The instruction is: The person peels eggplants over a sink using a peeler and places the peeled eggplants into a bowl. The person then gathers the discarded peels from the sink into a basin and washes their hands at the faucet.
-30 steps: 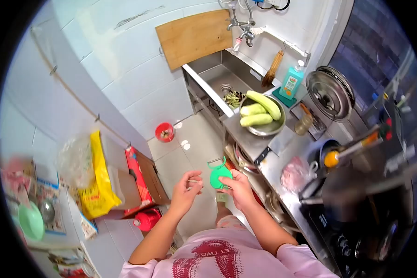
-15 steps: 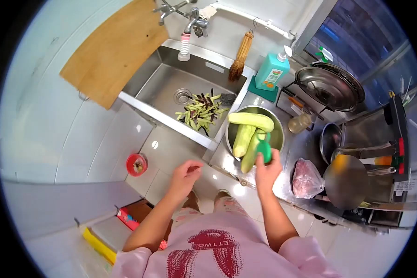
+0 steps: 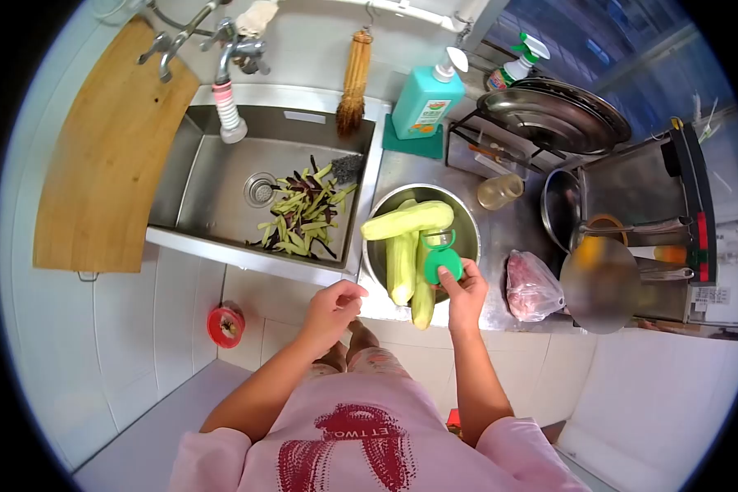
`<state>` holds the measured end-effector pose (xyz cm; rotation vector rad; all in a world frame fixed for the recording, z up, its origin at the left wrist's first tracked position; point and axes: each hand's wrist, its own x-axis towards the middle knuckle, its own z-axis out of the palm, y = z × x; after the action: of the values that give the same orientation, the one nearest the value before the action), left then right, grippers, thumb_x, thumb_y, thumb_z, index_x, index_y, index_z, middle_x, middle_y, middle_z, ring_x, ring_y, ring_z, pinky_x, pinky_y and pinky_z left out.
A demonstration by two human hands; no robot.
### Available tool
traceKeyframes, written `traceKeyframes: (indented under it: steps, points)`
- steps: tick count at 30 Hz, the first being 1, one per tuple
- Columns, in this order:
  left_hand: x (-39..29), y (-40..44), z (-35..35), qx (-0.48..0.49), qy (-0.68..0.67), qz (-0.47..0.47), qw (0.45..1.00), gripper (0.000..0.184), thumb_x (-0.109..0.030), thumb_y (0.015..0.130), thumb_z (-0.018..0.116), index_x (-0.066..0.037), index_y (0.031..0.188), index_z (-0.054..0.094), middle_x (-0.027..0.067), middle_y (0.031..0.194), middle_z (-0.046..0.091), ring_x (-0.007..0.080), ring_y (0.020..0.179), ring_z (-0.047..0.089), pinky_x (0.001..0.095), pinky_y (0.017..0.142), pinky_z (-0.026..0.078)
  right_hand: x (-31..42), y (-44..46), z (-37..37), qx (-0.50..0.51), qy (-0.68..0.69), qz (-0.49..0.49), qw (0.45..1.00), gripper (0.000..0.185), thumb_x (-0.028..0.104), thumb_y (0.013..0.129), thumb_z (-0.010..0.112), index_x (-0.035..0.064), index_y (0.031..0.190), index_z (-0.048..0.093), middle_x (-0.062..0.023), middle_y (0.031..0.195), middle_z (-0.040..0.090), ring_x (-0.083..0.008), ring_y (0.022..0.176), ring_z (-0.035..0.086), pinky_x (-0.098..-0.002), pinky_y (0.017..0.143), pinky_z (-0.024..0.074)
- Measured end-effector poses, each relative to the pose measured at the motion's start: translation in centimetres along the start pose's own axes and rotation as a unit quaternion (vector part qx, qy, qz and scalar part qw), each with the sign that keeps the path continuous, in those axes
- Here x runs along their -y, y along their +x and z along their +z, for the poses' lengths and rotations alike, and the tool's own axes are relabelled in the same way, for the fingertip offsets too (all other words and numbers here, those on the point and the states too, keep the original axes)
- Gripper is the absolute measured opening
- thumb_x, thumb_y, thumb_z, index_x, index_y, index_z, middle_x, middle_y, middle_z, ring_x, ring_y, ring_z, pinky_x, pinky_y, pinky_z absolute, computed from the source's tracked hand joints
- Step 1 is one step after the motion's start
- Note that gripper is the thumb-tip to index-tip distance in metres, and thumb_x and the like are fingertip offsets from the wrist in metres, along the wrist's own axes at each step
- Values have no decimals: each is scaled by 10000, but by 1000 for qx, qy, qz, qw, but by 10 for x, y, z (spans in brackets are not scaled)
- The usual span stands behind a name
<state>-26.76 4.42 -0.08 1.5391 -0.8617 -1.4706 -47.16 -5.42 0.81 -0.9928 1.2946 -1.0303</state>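
Observation:
A green peeler (image 3: pixel 442 261) is pinched in my right hand (image 3: pixel 465 293), over the near rim of a steel bowl (image 3: pixel 470 225). Several peeled, pale green eggplants (image 3: pixel 407 220) rest in the bowl, one lying across the others; two stick out past the near rim. The peeler overlaps the right-hand eggplant in view, and I cannot tell whether it touches. My left hand (image 3: pixel 334 312) hovers in front of the sink edge, left of the bowl, its fingers curled in with nothing visible in them. Green and dark purple peelings (image 3: pixel 303 215) lie in the sink (image 3: pixel 213 197).
A wooden board (image 3: pixel 111 156) leans at the left. Behind the bowl stands a teal pump bottle (image 3: pixel 426 102). To the right are a glass jar (image 3: pixel 500 192), a bag of meat (image 3: pixel 533 287) and pans (image 3: pixel 562 209). A red container (image 3: pixel 225 326) sits on the floor.
My view has shifted, moving the sink and bowl left in the picture. The peeler has turned in my right hand, its green disc now facing me. My left hand stays curled.

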Motion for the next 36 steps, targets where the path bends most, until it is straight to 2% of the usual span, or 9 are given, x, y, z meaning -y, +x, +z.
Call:
traceKeyframes:
  steps: [11,13,14,16,21,25,29,31,36]
  points:
    - [-33,30,-5,-19,-10,19,1000,87,-64,832,608,-14,899,633,1,736,593,53,643,509,195,577,421,16,20,19,98,29,41,994,145,1,816,607,6,949,549,-49,821,618,-106,719,582,-254,579,503]
    - [-37,29,-26,-105,25,10,994,92,-70,819,635,-16,893,641,5,716,601,55,612,509,196,565,421,16,25,38,129,6,21,991,83,-13,808,621,-9,876,574,-45,796,616,-81,687,575,-234,595,522]
    - [-30,31,-45,-175,34,74,981,106,-103,833,633,-18,896,641,11,700,601,57,595,508,196,556,420,20,26,50,142,8,19,990,54,-5,806,629,-11,826,580,-36,782,611,-76,678,572,-235,607,533]
    - [-50,29,-91,-266,-36,77,960,91,-99,857,592,-27,889,637,1,697,600,51,600,510,195,544,422,28,30,76,181,-9,21,983,51,-5,814,621,-4,840,578,-29,770,602,-77,686,570,-234,594,532]
    - [-92,22,-183,-373,-24,167,912,139,-141,885,576,-17,919,630,-1,727,578,52,621,504,195,561,416,27,39,145,230,-41,59,971,69,10,831,596,24,894,573,-14,799,602,-69,690,574,-220,581,527]
    - [-105,35,-230,-385,-11,200,901,136,-121,882,581,-14,949,631,-9,756,569,46,635,490,185,572,403,0,48,203,223,-116,72,965,109,-1,828,589,15,935,604,-22,840,627,-78,725,586,-220,610,528]
    - [-174,78,-259,-368,120,432,814,235,-76,813,636,-69,1047,660,23,834,566,69,660,506,211,542,396,-18,68,267,225,-83,91,967,133,-25,813,588,1,943,605,-31,852,620,-101,747,593,-243,692,536]
    - [-211,94,-257,-322,165,430,827,266,-67,791,641,-90,1055,666,40,799,593,90,631,514,218,538,399,-28,78,291,188,-18,182,965,138,-40,811,580,-6,943,601,-49,870,615,-124,767,601,-251,711,544]
    - [-227,133,-264,-231,184,439,849,231,-70,785,659,-91,1013,689,14,675,575,62,597,494,203,547,391,-35,85,321,131,18,193,972,148,-56,808,577,-2,944,589,-68,909,607,-147,818,605,-259,736,549]
